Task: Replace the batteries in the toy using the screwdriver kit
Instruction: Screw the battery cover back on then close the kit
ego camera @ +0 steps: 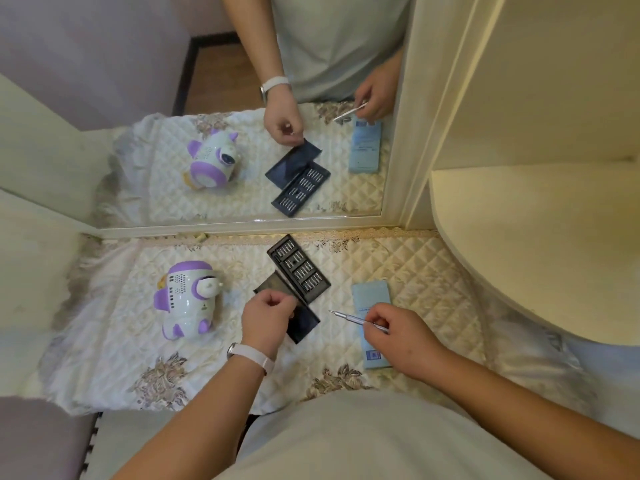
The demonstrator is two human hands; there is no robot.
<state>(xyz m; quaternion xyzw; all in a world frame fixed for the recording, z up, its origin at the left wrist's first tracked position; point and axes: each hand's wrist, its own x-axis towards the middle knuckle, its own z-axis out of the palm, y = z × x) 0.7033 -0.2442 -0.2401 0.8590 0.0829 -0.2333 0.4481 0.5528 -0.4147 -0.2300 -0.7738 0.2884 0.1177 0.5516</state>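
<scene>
Head view, the only one. The toy (187, 299), a white and purple robot-like figure, sits upright on the left part of the worktop, well apart from both hands and untouched; its battery door is not visible from here. The screwdriver kit tray (299, 273) lies open near the back edge, against the mirror (138, 188), with its bit rows exposed for picking. Its dark lid (306, 325) lies just in front, touching the tray.

The left hand (266, 320) hovers over the lid with its fingers curled. It is probably pinching a bit, but I cannot tell whether anything is in it; the mirror does not settle it either. There is a white wristband (251, 356) on that wrist.

The right hand (398, 337) grips the screwdriver (356, 318) by its rear end, tip aimed left toward the kit, likely presented so a bit can be checked or fitted. Under it, a blue box (370, 294) lies flat on the right part of the worktop, running toward the front edge. A quilted cloth (408, 271) covers the worktop and should stop small parts from rolling.

Judgement: this is tool setup, and the toy has not been opened.
</scene>
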